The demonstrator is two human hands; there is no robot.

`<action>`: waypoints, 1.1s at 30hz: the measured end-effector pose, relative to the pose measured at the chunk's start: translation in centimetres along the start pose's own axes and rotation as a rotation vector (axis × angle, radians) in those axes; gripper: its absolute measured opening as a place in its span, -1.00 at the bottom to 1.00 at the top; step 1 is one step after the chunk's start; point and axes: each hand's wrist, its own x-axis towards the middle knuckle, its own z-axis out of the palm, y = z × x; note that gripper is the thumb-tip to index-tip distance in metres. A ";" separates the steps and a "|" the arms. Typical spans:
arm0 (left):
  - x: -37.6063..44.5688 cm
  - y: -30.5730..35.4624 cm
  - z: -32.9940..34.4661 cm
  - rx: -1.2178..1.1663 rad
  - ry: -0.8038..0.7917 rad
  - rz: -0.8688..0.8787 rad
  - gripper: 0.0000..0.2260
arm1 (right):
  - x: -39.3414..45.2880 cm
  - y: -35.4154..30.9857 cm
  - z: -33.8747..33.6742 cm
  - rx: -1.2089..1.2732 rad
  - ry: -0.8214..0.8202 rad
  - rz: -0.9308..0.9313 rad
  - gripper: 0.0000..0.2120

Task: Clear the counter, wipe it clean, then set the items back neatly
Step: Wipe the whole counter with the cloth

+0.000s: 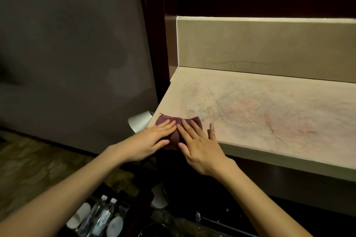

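Note:
A folded dark maroon cloth (194, 121) lies on the near left corner of the beige marble counter (269, 106). My left hand (148, 140) presses flat on the cloth's left part, fingers together. My right hand (200, 144) lies flat on its right part, with the thumb spread out onto the bare counter. The counter top carries faint reddish and grey streaks and has nothing else on it.
A beige backsplash (269, 44) rises behind the counter. A white lamp shade (139, 123) sits just left of the counter's corner. On the floor below are a dark tray (125, 208) holding water bottles (100, 215) and white cups (79, 217), plus a white object (159, 198).

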 end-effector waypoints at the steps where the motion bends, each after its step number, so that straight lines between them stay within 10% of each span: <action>1: -0.1 0.2 0.1 0.011 -0.006 0.001 -0.52 | -0.3 -0.1 0.3 -0.004 0.006 0.002 -0.45; 33: 20.9 -6.7 -5.2 0.119 -0.067 -0.084 -0.52 | 16.9 12.3 -4.4 0.074 -0.022 0.099 -0.48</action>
